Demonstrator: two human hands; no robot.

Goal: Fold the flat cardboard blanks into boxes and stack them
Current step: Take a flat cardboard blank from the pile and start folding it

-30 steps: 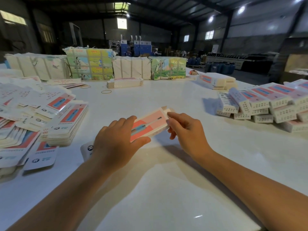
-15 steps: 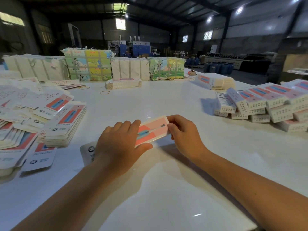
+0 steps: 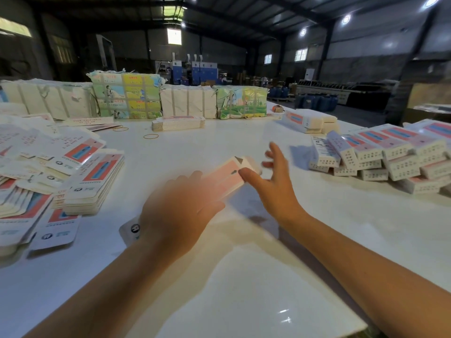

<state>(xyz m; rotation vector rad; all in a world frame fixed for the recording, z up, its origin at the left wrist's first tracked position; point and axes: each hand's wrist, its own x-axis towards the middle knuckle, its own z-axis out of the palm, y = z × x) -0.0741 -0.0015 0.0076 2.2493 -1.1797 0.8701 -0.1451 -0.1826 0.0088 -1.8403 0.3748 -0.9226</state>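
A pink and white cardboard box (image 3: 228, 175) is partly formed above the white table (image 3: 244, 276), its far end flaps open. My left hand (image 3: 178, 213) grips its near end, blurred by motion. My right hand (image 3: 273, 181) is at the far end with fingers spread; its thumb touches the box's top edge. Flat blanks (image 3: 95, 181) lie in stacks at the left. Folded boxes (image 3: 380, 154) are piled at the right.
Wrapped bundles (image 3: 127, 96) line the far side of the table. A short stack of blanks (image 3: 178, 123) and two rubber bands (image 3: 150, 136) lie in front of them. One loose blank (image 3: 131, 229) lies under my left wrist. More folded boxes (image 3: 307, 121) sit at the far right.
My right hand has let go of the box end and spread its fingers. The box has lifted and tilted, and its far end flaps have come open. My left hand is moving.
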